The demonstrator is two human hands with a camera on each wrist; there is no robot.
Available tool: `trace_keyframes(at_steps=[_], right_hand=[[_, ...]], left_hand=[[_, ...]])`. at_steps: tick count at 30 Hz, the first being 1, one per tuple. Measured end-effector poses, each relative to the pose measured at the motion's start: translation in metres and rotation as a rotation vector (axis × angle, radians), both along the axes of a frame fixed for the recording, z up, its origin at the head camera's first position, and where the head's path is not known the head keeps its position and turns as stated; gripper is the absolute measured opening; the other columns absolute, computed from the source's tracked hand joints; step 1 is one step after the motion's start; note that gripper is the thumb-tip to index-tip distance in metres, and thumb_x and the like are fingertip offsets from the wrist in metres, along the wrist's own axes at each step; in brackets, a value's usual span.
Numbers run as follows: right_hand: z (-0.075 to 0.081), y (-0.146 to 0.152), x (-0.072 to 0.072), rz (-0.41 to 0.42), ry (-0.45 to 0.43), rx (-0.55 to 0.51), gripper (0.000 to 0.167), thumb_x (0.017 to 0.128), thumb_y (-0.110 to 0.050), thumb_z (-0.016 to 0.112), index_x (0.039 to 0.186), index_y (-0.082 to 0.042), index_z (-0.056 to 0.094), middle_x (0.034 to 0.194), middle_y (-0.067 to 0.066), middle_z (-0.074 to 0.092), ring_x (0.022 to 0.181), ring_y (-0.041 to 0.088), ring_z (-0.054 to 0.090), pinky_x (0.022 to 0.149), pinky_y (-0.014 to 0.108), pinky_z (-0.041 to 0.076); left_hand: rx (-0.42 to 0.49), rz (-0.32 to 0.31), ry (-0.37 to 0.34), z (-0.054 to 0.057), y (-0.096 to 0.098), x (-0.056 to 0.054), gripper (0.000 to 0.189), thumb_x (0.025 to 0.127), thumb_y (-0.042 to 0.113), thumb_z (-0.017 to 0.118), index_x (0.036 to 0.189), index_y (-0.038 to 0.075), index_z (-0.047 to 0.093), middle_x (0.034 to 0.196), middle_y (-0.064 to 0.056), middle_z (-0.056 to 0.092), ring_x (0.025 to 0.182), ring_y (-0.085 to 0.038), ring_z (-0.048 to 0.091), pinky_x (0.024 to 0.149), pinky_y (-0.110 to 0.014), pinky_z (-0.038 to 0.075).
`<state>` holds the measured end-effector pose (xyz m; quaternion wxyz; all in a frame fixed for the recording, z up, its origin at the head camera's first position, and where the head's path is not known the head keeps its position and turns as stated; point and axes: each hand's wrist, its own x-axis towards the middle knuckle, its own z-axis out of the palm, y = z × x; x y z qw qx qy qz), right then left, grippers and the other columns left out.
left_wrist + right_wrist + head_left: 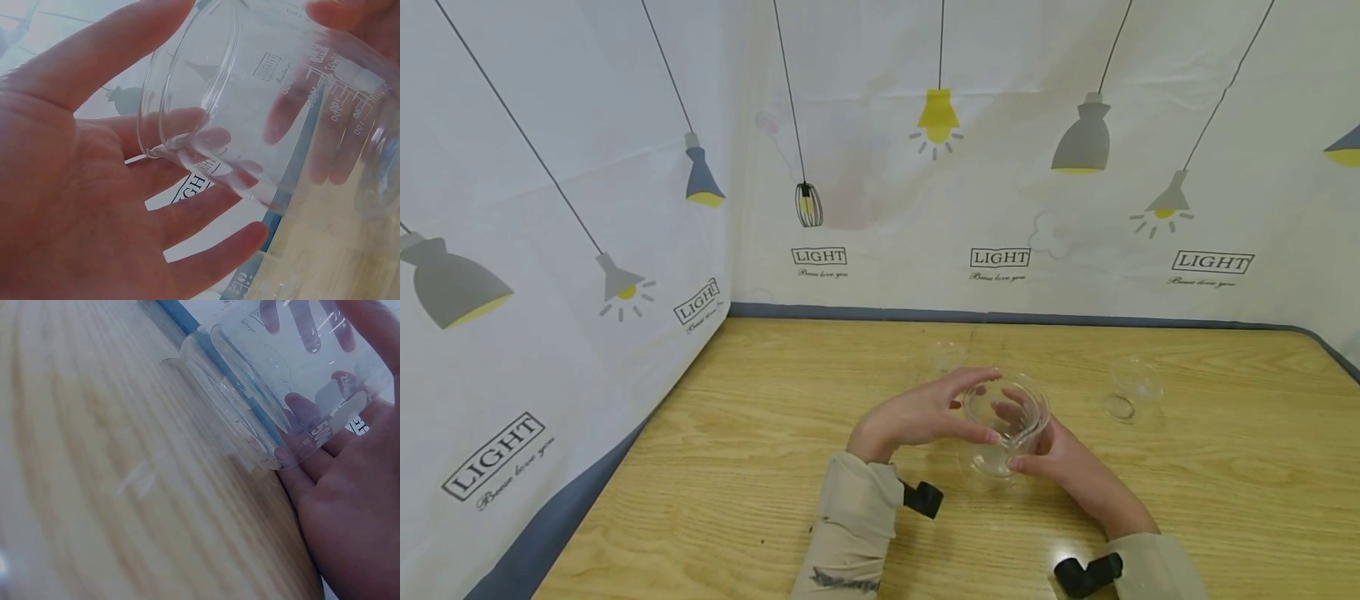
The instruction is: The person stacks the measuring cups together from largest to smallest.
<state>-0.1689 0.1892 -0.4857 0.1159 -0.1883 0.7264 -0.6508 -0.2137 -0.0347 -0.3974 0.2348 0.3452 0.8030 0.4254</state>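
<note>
A clear glass beaker [1006,412] with white graduation marks is held tilted above the table. My left hand [917,417] grips it near the rim, thumb in front and fingers behind. From the other side my right hand [1060,454] holds the lower wall between thumb and fingers. In the left wrist view the beaker [275,81] shows a doubled rim beside my left palm [75,206]. Its base end looks doubled too in the right wrist view, by my right hand [350,494]; whether two beakers are nested, I cannot tell.
Another clear glass vessel [1138,379] lies tipped on the wooden table [715,492] at the right, its round end toward me. A faint clear vessel [950,356] stands behind my left hand. A lamp-printed white curtain [880,167] encloses the back and left.
</note>
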Motion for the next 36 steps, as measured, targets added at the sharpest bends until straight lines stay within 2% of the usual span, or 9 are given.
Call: trace_keyframes(at_steps=[19, 25, 30, 36], right_hand=[[0.0006, -0.0012, -0.0007, 0.016, 0.015, -0.024, 0.076, 0.082, -0.002, 0.060, 0.141, -0.024, 0.017, 0.143, 0.011, 0.026, 0.129, 0.029, 0.024, 0.089, 0.020, 0.037], [0.0005, -0.0010, -0.0001, 0.010, -0.001, -0.018, 0.075, 0.083, -0.002, 0.059, 0.141, -0.027, 0.018, 0.143, 0.010, 0.027, 0.129, 0.028, 0.024, 0.089, 0.019, 0.036], [0.0004, -0.0003, 0.0005, 0.011, -0.010, -0.016, 0.074, 0.084, -0.002, 0.058, 0.141, -0.028, 0.017, 0.143, 0.010, 0.026, 0.129, 0.028, 0.024, 0.089, 0.019, 0.035], [0.0005, -0.0007, -0.0006, 0.032, 0.006, -0.037, 0.075, 0.084, -0.001, 0.058, 0.142, -0.022, 0.015, 0.143, 0.010, 0.025, 0.130, 0.028, 0.022, 0.090, 0.019, 0.035]], left_hand=[[-0.038, 0.011, 0.034, 0.0010, 0.0000, -0.0001, 0.074, 0.073, 0.049, 0.067, 0.134, 0.045, 0.027, 0.141, 0.017, 0.022, 0.127, -0.011, 0.027, 0.099, -0.044, 0.028], [-0.048, 0.016, 0.049, 0.0002, -0.0005, -0.0006, 0.074, 0.073, 0.050, 0.067, 0.135, 0.043, 0.027, 0.143, 0.014, 0.021, 0.128, -0.013, 0.025, 0.099, -0.044, 0.027], [-0.051, 0.021, 0.035, -0.0002, -0.0006, -0.0007, 0.074, 0.073, 0.049, 0.067, 0.135, 0.041, 0.028, 0.143, 0.013, 0.020, 0.129, -0.012, 0.022, 0.100, -0.043, 0.027], [-0.051, 0.021, 0.038, 0.0011, -0.0005, -0.0005, 0.076, 0.073, 0.048, 0.068, 0.136, 0.039, 0.028, 0.143, 0.015, 0.020, 0.128, -0.011, 0.025, 0.100, -0.042, 0.028]])
